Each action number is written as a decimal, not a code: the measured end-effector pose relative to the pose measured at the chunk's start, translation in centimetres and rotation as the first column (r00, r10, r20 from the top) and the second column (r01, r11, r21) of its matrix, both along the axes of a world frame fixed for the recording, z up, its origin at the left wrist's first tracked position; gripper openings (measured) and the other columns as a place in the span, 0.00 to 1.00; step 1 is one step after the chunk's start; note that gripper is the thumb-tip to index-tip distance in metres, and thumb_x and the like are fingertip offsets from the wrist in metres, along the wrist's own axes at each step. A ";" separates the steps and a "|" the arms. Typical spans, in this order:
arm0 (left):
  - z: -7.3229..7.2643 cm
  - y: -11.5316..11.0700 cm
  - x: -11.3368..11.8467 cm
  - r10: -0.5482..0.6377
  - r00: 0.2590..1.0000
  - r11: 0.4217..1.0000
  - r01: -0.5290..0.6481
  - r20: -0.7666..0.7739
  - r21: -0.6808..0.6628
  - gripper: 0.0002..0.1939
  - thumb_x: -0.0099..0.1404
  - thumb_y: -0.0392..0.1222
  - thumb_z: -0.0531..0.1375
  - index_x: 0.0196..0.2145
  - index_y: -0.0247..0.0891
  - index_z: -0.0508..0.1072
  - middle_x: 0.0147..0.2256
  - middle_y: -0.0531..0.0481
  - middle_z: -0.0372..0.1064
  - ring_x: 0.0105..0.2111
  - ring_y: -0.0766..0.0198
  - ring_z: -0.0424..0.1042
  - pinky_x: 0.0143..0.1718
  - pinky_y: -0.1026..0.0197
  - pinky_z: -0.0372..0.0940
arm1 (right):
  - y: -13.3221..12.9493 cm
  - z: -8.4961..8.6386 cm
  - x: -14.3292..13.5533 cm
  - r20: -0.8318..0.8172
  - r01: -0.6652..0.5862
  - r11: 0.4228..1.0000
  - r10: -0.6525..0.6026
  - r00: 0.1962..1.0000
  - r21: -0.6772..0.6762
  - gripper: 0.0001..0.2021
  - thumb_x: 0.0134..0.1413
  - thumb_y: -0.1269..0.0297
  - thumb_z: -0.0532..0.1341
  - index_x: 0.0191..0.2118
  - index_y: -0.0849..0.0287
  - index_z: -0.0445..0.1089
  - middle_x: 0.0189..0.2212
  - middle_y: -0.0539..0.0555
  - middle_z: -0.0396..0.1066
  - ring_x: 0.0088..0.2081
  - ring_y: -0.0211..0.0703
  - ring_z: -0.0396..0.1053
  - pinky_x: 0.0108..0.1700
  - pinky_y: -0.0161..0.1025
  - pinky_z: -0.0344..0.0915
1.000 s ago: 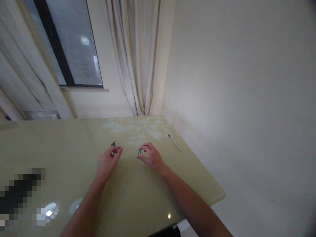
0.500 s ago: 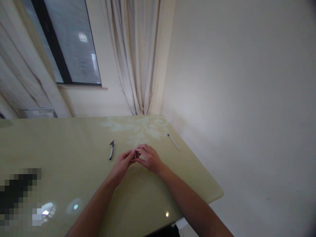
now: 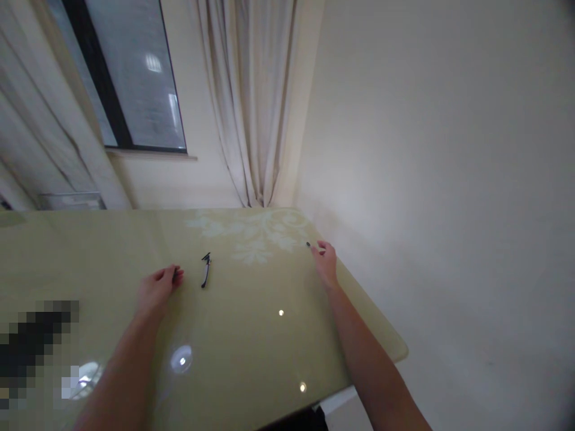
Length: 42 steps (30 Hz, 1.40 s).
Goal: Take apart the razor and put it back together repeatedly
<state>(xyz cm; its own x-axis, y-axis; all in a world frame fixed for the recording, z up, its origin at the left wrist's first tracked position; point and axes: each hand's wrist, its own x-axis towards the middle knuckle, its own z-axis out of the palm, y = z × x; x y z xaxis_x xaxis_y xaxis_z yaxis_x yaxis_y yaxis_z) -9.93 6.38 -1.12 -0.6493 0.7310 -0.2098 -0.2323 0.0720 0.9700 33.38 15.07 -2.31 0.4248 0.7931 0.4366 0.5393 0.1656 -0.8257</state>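
My left hand [image 3: 158, 289] is over the left part of the table, its fingers closed around a small dark piece [image 3: 175, 274] mostly hidden by them. A razor [image 3: 206, 272] with a pale handle and dark head lies between my hands, nearer the left one. My right hand [image 3: 326, 261] is at the right edge of the table, with thumb and fingers apart. It is over a slim white stick whose dark tip [image 3: 308, 244] shows just left of the fingers; the rest is covered by the hand. I cannot tell whether they touch.
The glossy yellow-green table [image 3: 242, 347] has a pale floral pattern near its far corner and reflects lights. A pixelated dark area [image 3: 40, 335] covers something at the left. Curtains [image 3: 251, 108] and a window stand behind; a bare wall [image 3: 431, 179] borders the right side.
My hands were together around a small thing in the middle. The left has moved left with a small dark piece; the right has moved right to the white stick and its fingers have spread.
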 end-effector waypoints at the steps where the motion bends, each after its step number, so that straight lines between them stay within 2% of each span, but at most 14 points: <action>1: -0.3 0.2 -0.5 0.022 1.000 1.000 -0.022 -0.015 -0.015 0.10 0.69 0.33 0.57 0.28 0.34 0.73 0.25 0.51 0.72 0.21 0.71 0.70 0.24 0.71 0.69 | 0.3 -0.3 0.6 -0.017 0.021 0.999 -0.022 1.000 -0.024 0.23 0.55 0.53 0.62 0.50 0.65 0.72 0.46 0.64 0.73 0.35 0.45 0.70 0.42 0.43 0.68; 4: -1.0 0.5 -0.9 0.023 0.998 0.999 -0.025 -0.053 -0.047 0.11 0.70 0.34 0.56 0.29 0.35 0.72 0.25 0.49 0.72 0.22 0.69 0.72 0.24 0.68 0.70 | 0.5 -0.7 1.6 0.016 0.055 0.997 -0.054 0.998 -0.057 0.22 0.54 0.55 0.62 0.50 0.65 0.73 0.47 0.65 0.73 0.36 0.47 0.71 0.45 0.44 0.67; 8: -1.3 0.6 -0.7 -0.018 0.996 0.998 0.014 -0.087 -0.055 0.09 0.70 0.32 0.53 0.35 0.35 0.72 0.28 0.48 0.73 0.25 0.69 0.74 0.28 0.67 0.73 | -0.2 -0.8 2.0 0.297 0.160 0.979 -0.116 0.948 -0.128 0.20 0.54 0.61 0.64 0.51 0.65 0.74 0.50 0.68 0.71 0.47 0.56 0.70 0.54 0.48 0.63; 11: -1.1 0.3 -0.5 -0.059 0.991 0.997 0.054 -0.119 -0.048 0.09 0.69 0.31 0.54 0.42 0.35 0.73 0.36 0.45 0.75 0.31 0.67 0.77 0.34 0.65 0.76 | -0.7 -1.0 2.1 0.436 0.223 0.951 -0.112 0.893 -0.213 0.20 0.53 0.65 0.65 0.52 0.66 0.74 0.50 0.71 0.70 0.52 0.62 0.69 0.55 0.50 0.62; 16: -0.6 -0.5 -0.5 -0.084 0.959 0.995 0.066 -0.269 -0.077 0.14 0.70 0.37 0.55 0.51 0.37 0.73 0.50 0.40 0.74 0.47 0.58 0.77 0.41 0.59 0.77 | -0.9 -1.3 2.3 0.433 0.165 0.956 -0.044 0.900 -0.244 0.11 0.55 0.71 0.61 0.43 0.64 0.76 0.41 0.66 0.74 0.45 0.56 0.72 0.49 0.47 0.65; 20: 0.0 -1.3 -1.3 -0.124 0.878 0.980 0.033 -0.463 -0.198 0.13 0.64 0.42 0.62 0.45 0.35 0.77 0.46 0.37 0.77 0.49 0.45 0.76 0.50 0.44 0.73 | -1.1 -1.0 1.4 0.401 0.078 0.970 0.020 0.916 -0.228 0.10 0.55 0.74 0.58 0.40 0.60 0.75 0.35 0.59 0.76 0.37 0.48 0.73 0.43 0.42 0.66; 22: 0.1 -1.5 -1.6 -0.234 0.749 0.944 0.022 -0.620 -0.329 0.13 0.61 0.44 0.65 0.42 0.34 0.78 0.42 0.36 0.78 0.48 0.40 0.76 0.53 0.39 0.69 | -1.5 -0.8 -0.3 0.389 0.003 0.977 0.083 0.918 -0.215 0.09 0.54 0.74 0.59 0.39 0.59 0.75 0.35 0.56 0.76 0.35 0.45 0.73 0.41 0.39 0.67; 24: -0.1 -1.6 -1.6 -0.355 0.594 0.903 0.018 -0.722 -0.429 0.14 0.61 0.45 0.66 0.42 0.34 0.79 0.41 0.36 0.80 0.47 0.39 0.77 0.52 0.41 0.69 | -2.2 -0.6 -3.2 0.383 -0.107 0.976 0.173 0.908 -0.188 0.10 0.54 0.74 0.60 0.40 0.58 0.75 0.36 0.54 0.76 0.34 0.42 0.73 0.41 0.38 0.68; 25: -0.3 -1.5 -1.4 -0.392 0.530 0.891 0.017 -0.752 -0.453 0.14 0.61 0.45 0.65 0.42 0.34 0.79 0.41 0.35 0.80 0.46 0.39 0.78 0.50 0.43 0.70 | -2.6 -0.6 -5.0 0.375 -0.230 0.962 0.270 0.887 -0.149 0.11 0.54 0.74 0.59 0.42 0.59 0.75 0.38 0.55 0.76 0.34 0.41 0.72 0.41 0.38 0.68; 27: -0.7 -1.4 -1.0 -0.408 0.463 0.891 0.012 -0.787 -0.454 0.14 0.63 0.44 0.63 0.43 0.33 0.79 0.42 0.34 0.80 0.45 0.41 0.78 0.47 0.47 0.70 | -3.6 -0.5 -9.0 0.379 -0.417 0.901 0.429 0.820 -0.116 0.13 0.54 0.76 0.59 0.44 0.59 0.74 0.40 0.56 0.75 0.34 0.40 0.72 0.41 0.37 0.68; 29: -1.0 -1.2 -0.6 -0.413 0.412 0.890 -0.009 -0.813 -0.456 0.14 0.65 0.43 0.61 0.45 0.32 0.78 0.43 0.34 0.80 0.46 0.41 0.78 0.45 0.48 0.70 | -4.3 -0.5 -13.0 0.412 -0.503 0.854 0.510 0.756 -0.134 0.13 0.54 0.77 0.59 0.44 0.59 0.74 0.41 0.57 0.73 0.34 0.41 0.71 0.42 0.38 0.68; 35: -1.2 -1.3 -0.1 -0.376 0.441 0.902 -0.028 -0.815 -0.431 0.15 0.66 0.45 0.60 0.45 0.36 0.79 0.43 0.39 0.82 0.45 0.44 0.79 0.42 0.51 0.70 | -4.9 -0.3 -21.7 0.429 -0.492 0.839 0.542 0.722 -0.231 0.11 0.55 0.78 0.59 0.41 0.59 0.73 0.41 0.60 0.71 0.41 0.48 0.70 0.47 0.44 0.68; 38: -1.4 -1.3 -0.1 -0.385 0.447 0.902 -0.002 -0.807 -0.432 0.16 0.66 0.48 0.60 0.46 0.38 0.79 0.43 0.40 0.82 0.44 0.44 0.79 0.42 0.51 0.70 | -5.0 -0.7 -23.5 0.394 -0.487 0.827 0.562 0.727 -0.280 0.11 0.57 0.77 0.58 0.43 0.60 0.73 0.43 0.62 0.70 0.43 0.50 0.70 0.48 0.46 0.68; 42: -1.6 -1.1 0.0 -0.394 0.465 0.895 -0.001 -0.793 -0.445 0.19 0.66 0.49 0.59 0.48 0.37 0.79 0.44 0.40 0.81 0.46 0.42 0.78 0.42 0.50 0.69 | -5.6 -1.1 -23.8 0.367 -0.515 0.802 0.597 0.713 -0.304 0.13 0.58 0.73 0.60 0.48 0.62 0.74 0.46 0.63 0.70 0.45 0.51 0.70 0.51 0.45 0.67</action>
